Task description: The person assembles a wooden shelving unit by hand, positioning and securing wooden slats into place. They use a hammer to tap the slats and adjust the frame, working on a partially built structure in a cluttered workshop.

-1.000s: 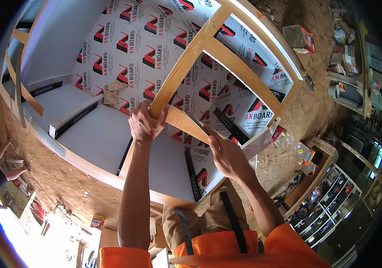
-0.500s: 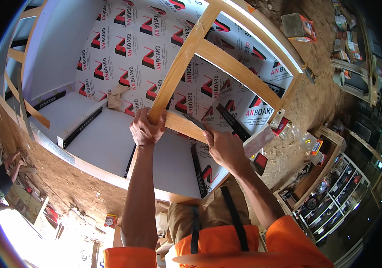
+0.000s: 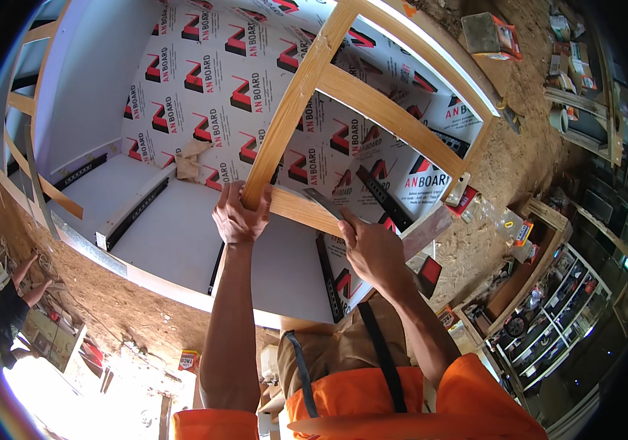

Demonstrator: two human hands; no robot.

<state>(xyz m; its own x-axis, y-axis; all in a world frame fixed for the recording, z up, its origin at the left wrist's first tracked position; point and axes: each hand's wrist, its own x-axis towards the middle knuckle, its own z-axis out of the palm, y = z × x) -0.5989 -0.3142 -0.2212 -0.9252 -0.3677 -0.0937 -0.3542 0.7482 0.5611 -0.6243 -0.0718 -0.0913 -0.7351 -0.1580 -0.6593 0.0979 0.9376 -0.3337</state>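
A wood-faced cabinet frame (image 3: 296, 110) crosses the open cabinet in front of me. My left hand (image 3: 239, 215) is closed around the lower end of its long upright, where a short crosspiece (image 3: 303, 211) joins it. My right hand (image 3: 371, 249) grips a thin, flat metal blade (image 3: 321, 200), its handle end hidden in my fist. The blade lies slanted along the upper edge of the crosspiece, close to it; whether it touches the wood I cannot tell.
Black drawer slides (image 3: 138, 213) line the cabinet's white panels. A torn brown scrap (image 3: 193, 160) lies inside. Pliers-like tool (image 3: 508, 116) and a box (image 3: 490, 37) sit beyond the far right edge. A wire rack (image 3: 549, 315) stands at right; another person's arm (image 3: 35, 293) shows at left.
My right hand and the blade have shifted slightly down along the crosspiece, with more of the blade showing. My left hand keeps its grip. The view has tilted a little.
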